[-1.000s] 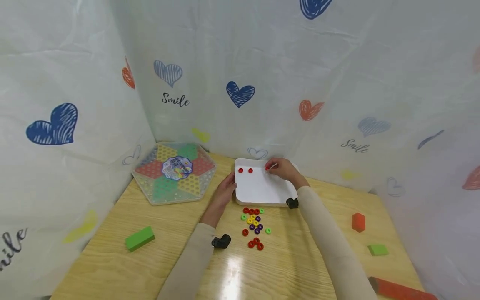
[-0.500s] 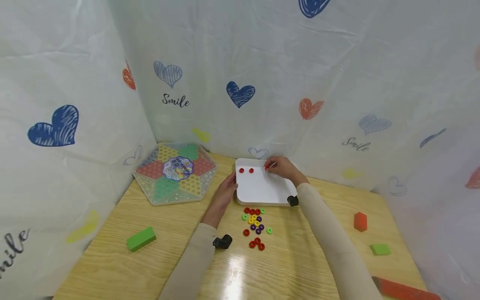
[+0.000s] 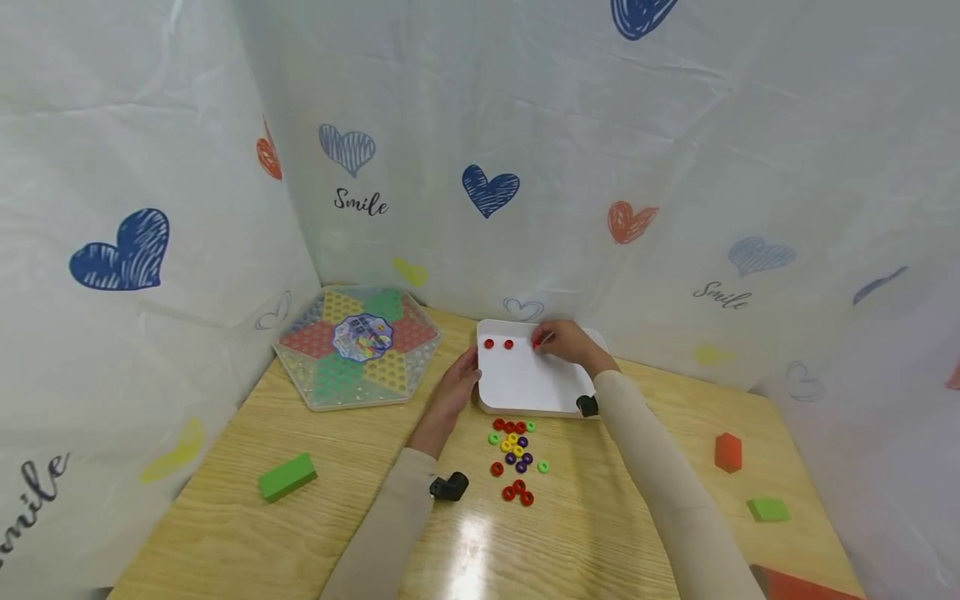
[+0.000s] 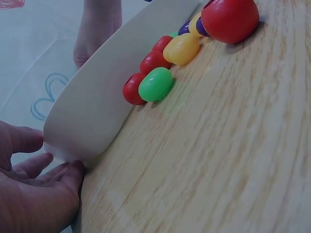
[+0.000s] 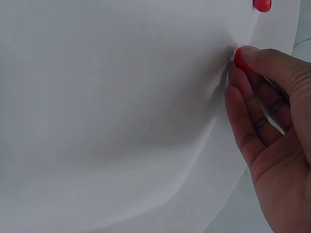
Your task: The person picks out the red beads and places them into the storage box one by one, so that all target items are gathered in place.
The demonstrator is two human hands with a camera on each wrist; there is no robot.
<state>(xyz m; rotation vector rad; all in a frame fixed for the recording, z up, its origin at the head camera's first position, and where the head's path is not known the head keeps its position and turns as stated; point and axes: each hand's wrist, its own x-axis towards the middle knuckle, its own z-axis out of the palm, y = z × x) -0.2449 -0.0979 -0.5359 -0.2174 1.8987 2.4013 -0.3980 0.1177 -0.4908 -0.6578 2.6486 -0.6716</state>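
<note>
Red ring (image 3: 536, 342) was pinched at the fingertips of the right hand (image 3: 567, 342), low over the far part of the white tray (image 3: 525, 387). In the right wrist view the ring (image 5: 239, 58) was seen clamped between a fingertip and the thumb, right at the tray floor, and the other fingers (image 5: 243, 116) were held close together below it. Whether the ring was already touching the tray could not be told.

Two red rings (image 3: 498, 344) were laid side by side near the tray's far left corner, and the pinched ring was held in line with them, a little to their right.

The tray's left edge was touched by the left hand (image 3: 457, 387), with fingers loosely bent and resting on the rim, so the tray was kept steady.

It looked like a row of red rings was being laid, and the third one was about to be set down. For the next move, the pinch would need to be let go softly so the ring is left flat in the row.

A pile of colored rings (image 3: 514, 454) was spread on the wooden table (image 3: 360, 492) just by the tray's near edge. A hexagon game board (image 3: 358, 346) was kept at the table's far left corner, and a green block (image 3: 287, 477) near its left edge.
</note>
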